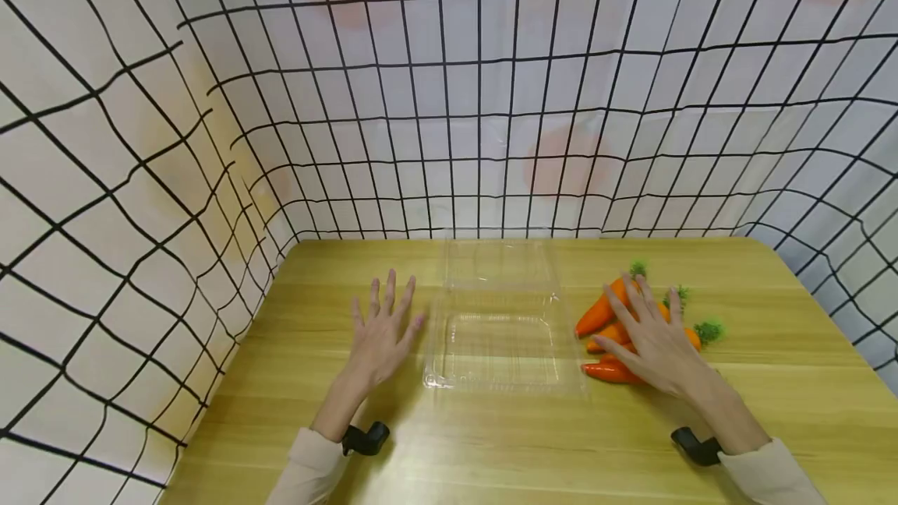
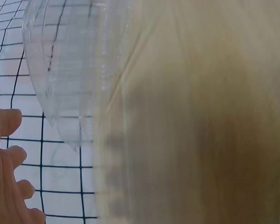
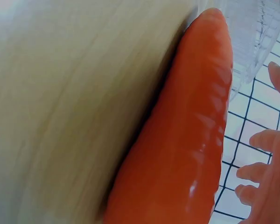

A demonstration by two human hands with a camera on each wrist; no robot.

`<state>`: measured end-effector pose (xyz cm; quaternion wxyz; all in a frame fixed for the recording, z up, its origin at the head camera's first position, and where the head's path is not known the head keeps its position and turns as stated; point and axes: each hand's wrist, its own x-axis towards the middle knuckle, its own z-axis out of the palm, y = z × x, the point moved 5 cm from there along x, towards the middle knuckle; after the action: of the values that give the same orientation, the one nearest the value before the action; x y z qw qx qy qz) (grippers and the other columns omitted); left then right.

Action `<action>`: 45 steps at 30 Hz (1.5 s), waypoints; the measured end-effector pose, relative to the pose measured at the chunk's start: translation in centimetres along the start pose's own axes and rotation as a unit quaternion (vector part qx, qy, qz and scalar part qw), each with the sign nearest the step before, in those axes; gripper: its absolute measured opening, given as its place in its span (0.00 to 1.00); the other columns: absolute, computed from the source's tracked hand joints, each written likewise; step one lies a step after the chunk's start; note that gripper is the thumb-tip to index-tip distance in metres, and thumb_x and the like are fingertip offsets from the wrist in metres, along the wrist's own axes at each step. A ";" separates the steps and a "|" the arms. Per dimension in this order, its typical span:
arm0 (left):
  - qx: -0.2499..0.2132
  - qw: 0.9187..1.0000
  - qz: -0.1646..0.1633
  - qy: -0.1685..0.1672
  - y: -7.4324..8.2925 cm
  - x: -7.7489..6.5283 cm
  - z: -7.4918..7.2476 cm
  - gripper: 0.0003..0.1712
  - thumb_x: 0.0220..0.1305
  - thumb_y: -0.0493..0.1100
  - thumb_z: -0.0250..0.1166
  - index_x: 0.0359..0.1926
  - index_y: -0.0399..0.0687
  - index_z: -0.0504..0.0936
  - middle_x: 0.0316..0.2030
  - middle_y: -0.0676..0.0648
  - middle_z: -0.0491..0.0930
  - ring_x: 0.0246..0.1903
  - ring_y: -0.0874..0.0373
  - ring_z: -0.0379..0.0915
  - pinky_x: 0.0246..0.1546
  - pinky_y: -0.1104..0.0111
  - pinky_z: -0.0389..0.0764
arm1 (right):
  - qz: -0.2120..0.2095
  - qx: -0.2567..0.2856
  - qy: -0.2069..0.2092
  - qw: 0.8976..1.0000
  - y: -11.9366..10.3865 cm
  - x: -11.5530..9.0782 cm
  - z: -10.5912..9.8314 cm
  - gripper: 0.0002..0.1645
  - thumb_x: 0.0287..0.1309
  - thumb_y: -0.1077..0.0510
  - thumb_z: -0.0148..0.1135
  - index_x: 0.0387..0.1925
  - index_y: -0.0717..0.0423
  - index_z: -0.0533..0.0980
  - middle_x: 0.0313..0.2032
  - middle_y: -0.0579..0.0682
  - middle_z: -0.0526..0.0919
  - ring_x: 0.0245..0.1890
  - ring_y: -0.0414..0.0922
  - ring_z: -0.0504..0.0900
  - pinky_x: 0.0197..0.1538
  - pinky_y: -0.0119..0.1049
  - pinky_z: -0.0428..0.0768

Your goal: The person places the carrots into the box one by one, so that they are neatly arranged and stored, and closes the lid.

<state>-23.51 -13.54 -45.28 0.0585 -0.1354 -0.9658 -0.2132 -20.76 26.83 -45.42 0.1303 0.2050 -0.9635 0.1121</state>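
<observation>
Several orange carrots [image 1: 602,312] with green tufts lie on the right of the table, tips pointing left. Above them my right hand [image 1: 655,341] is spread, hiding parts of the middle ones. In the right wrist view the nearest carrot [image 3: 177,140] fills the centre, with the fingers [image 3: 254,172] to its right. A clear plastic box [image 1: 501,349] stands in the middle with its hinged lid [image 1: 500,263] laid back. Left of the box, my left hand [image 1: 379,337] is spread with nothing in it. The left wrist view shows its fingertips [image 2: 16,156] and the box [image 2: 70,60].
The wooden table [image 1: 463,443] runs up to a black wire grid [image 1: 480,100] at the back, with grid along the left and right sides too. White cloth with pale coloured spots hangs behind the grid. Both wrists carry a black camera mount [image 1: 365,439].
</observation>
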 end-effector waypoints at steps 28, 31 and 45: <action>-0.205 0.977 0.007 -0.066 1.6 -1.1 3.1 0.34 0.84 0.54 0.44 0.84 0.59 0.48 0.83 0.37 0.37 0.82 0.32 0.29 0.77 0.30 0.31 | 0.046 0.039 -0.024 0.998 1.5 -3.4 -0.5 0.50 0.75 0.39 0.55 0.83 0.57 0.46 0.83 0.62 0.34 0.84 0.56 0.26 0.77 0.66 0.16; -0.208 0.976 0.008 -0.070 1.6 -1.1 3.1 0.34 0.84 0.54 0.43 0.83 0.58 0.49 0.83 0.37 0.36 0.82 0.33 0.29 0.78 0.31 0.32 | 0.052 0.047 -0.027 0.997 1.8 -3.8 -0.6 0.49 0.76 0.40 0.55 0.83 0.59 0.47 0.83 0.63 0.34 0.84 0.54 0.24 0.77 0.65 0.15; -0.270 0.959 0.010 -0.083 1.8 -1.2 3.9 0.36 0.85 0.51 0.44 0.84 0.53 0.43 0.83 0.38 0.38 0.82 0.38 0.34 0.78 0.34 0.43 | 0.027 0.120 0.014 0.992 2.5 -5.8 -1.3 0.39 0.69 0.52 0.67 0.76 0.53 0.66 0.79 0.61 0.59 0.76 0.70 0.58 0.78 0.70 0.50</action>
<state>-22.08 -10.60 -48.32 -0.0583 -0.1728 -0.8723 -0.4537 -16.40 31.49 -46.37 0.1155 0.1917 -0.9464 0.2329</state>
